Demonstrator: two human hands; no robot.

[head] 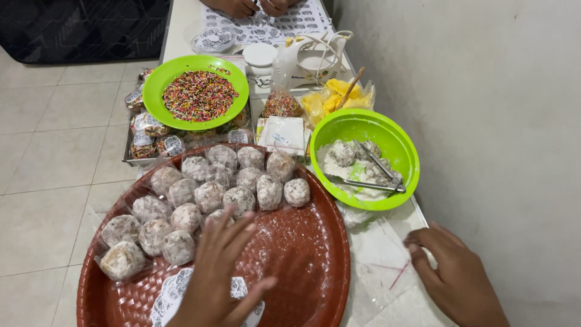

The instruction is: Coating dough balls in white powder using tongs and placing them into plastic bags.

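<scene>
1. the left hand [215, 275] hovers over the near part of the big brown woven tray [308, 266], fingers spread wide and holding nothing; just under it, at the tray's near edge, lies a stack of small round stickers [166, 297].
2. the right hand [457, 275] rests off the tray's right edge on a sheet of clear plastic [378, 254] that covers the table's near right corner, fingers loosely curled and narrow – whether it pinches the plastic i cannot tell.
3. the wrapped balls [200, 203] fill the far and left part of the tray, packed close and touching; the near right part of the tray is bare.
4. past the tray's far right edge stands a green bowl [399, 142] with white powder, a few unwrapped coated balls and metal tongs [378, 175] – so judging by this, most of the batch looks wrapped and a handful is left to do.
5. at the tray's far left edge sits a green plate of coloured sprinkles [198, 94], resting on a metal pan of small packets; near it are a bag of yellow pieces [336, 100] and a white hand mixer [311, 57].
6. at the table's far end another person's hands [251, 7] work over a sheet of stickers.
</scene>
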